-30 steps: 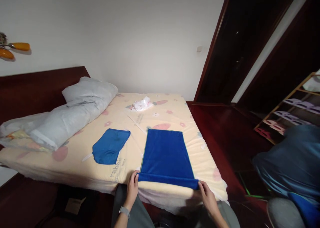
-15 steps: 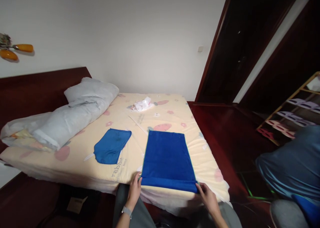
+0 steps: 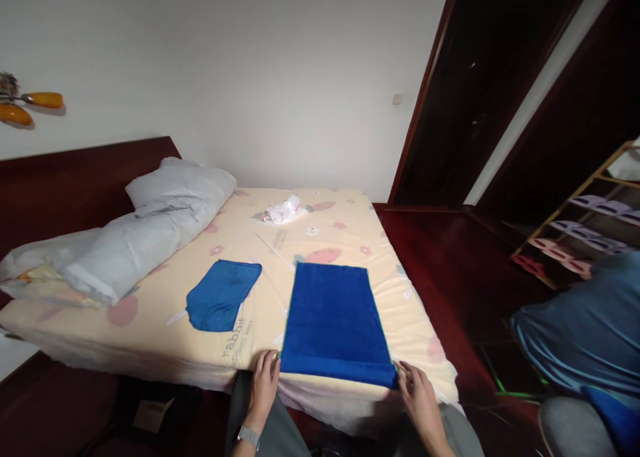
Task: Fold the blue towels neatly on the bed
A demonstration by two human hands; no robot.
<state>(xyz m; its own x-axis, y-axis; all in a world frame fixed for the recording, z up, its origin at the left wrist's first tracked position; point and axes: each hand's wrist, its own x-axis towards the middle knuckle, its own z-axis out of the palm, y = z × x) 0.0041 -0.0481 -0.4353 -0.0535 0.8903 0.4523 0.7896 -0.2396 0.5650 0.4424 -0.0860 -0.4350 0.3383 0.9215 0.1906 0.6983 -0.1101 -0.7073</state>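
Observation:
A dark blue cloth (image 3: 333, 317) with green edging lies flat near the bed's front edge, its near edge folded over in a narrow strip. My left hand (image 3: 263, 383) is at the near left corner of the cloth, fingers bent and close together. At the near right corner is my right hand (image 3: 419, 393), its fingers curled beside the folded strip. Whether either hand pinches the fabric is too small to tell. A smaller, lighter blue cloth (image 3: 223, 295) with a white strap lies to the left on the patterned bed sheet (image 3: 350, 237).
A grey bundled quilt (image 3: 150, 223) lies by the headboard (image 3: 85, 170). White crumpled plastic (image 3: 284, 210) rests toward the wall. On the right are a slipper rack (image 3: 575, 223) and a person in a blue top (image 3: 585, 330). An open box (image 3: 150, 413) is below the bed.
My left hand has shifted slightly left and down at the corner, its fingers more bunched. My right hand has moved slightly right from the other corner. The cloth lies as before.

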